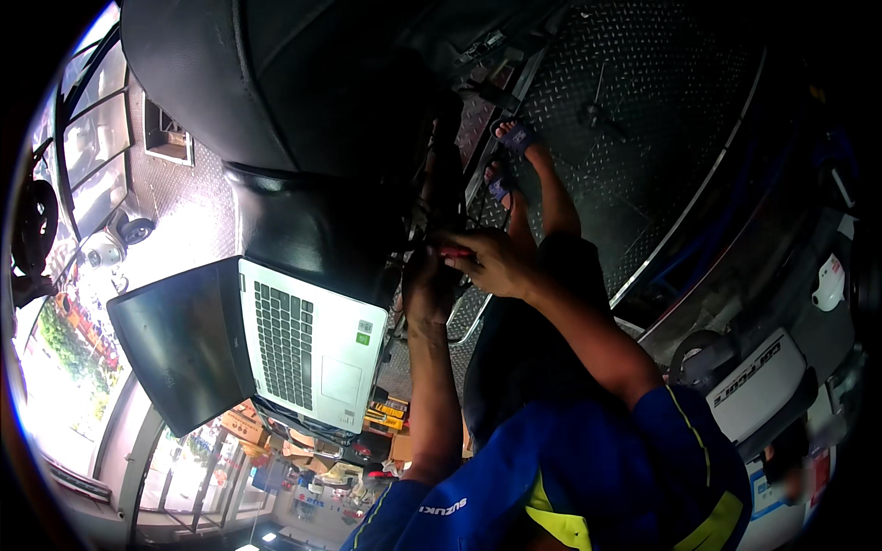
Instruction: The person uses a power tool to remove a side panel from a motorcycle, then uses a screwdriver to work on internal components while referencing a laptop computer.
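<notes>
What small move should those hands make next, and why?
Perhaps hold the left hand steady and gently adjust the red piece with the right hand: the right appears to pinch it, the left is close beside, and the parts around them are too dark to make out.

You have a black padded seat (pixel 299 220) in front of you; the open laptop (pixel 322 358) rests on it. Your sandals (pixel 517 138) stand on the raised-pattern floor (pixel 666 101).

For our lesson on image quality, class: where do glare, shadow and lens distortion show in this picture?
Head view, left: glare bleaches the floor; head view, centre: shadow dims the left hand, its fingers hard to make out; head view, right: fisheye distortion curves the metal edge.
</notes>
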`<state>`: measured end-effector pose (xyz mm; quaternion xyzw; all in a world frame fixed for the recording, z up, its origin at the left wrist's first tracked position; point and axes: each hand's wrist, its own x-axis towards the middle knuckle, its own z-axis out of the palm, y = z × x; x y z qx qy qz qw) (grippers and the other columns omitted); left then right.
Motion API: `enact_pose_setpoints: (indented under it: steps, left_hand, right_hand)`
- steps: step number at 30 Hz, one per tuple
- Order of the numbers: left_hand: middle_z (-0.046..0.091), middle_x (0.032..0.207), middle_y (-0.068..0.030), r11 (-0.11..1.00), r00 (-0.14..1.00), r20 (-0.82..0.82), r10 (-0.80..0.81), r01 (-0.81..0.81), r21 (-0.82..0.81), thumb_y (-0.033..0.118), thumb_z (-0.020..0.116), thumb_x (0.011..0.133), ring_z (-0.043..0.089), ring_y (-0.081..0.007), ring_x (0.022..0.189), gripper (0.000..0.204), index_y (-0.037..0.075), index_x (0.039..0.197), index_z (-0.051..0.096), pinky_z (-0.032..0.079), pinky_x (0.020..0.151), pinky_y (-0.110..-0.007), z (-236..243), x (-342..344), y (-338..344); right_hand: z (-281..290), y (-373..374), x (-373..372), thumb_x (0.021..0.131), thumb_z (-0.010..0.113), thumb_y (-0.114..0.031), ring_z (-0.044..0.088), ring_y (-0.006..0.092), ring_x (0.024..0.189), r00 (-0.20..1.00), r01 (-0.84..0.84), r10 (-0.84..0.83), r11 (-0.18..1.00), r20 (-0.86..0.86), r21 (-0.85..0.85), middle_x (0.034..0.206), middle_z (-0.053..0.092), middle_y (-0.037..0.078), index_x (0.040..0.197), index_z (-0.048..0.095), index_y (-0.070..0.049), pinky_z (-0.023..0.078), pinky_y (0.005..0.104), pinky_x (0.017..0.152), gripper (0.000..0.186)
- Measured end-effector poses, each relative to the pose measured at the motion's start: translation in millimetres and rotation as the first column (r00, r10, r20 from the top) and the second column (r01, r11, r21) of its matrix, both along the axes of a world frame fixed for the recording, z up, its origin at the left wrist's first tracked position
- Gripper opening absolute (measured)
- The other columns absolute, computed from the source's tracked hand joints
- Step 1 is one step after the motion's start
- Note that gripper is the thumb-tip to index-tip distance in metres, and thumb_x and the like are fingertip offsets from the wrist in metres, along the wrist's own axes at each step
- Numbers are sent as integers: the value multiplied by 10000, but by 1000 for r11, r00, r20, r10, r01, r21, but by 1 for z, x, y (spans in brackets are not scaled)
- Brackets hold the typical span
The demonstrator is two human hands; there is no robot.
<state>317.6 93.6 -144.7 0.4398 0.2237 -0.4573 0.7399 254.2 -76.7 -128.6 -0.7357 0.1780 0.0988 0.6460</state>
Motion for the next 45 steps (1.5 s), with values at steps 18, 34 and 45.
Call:
enact_pose_setpoints:
  steps: [18,34,45]
  left_hand:
    - [693,1087,-49,945,925,-269,268,-307,-113,40,710,895,647,-193,1038,329,62,1218,649,516,939,-367,-31,-16,3]
    - [678,1124,-73,967,976,-122,180,-198,-159,142,717,923,647,-221,1065,342,55,1237,611,532,921,-377,-36,-14,9]
    - [699,984,-95,950,949,-100,301,-307,-55,118,681,953,692,-214,890,216,60,1155,636,571,765,-337,-33,-19,0]
  right_hand:
    - [13,20,-20,914,649,47,708,229,825,926,374,-374,927,41,5,891,684,136,1131,608,-13,538,317,721,229]
    - [-14,37,-21,981,676,-114,492,51,532,721,690,-401,341,-565,638,754,605,20,981,615,-31,395,201,452,103]
    - [-9,48,-13,978,696,-166,527,75,547,668,743,-456,362,-588,563,751,630,45,1003,587,-21,418,222,467,183]
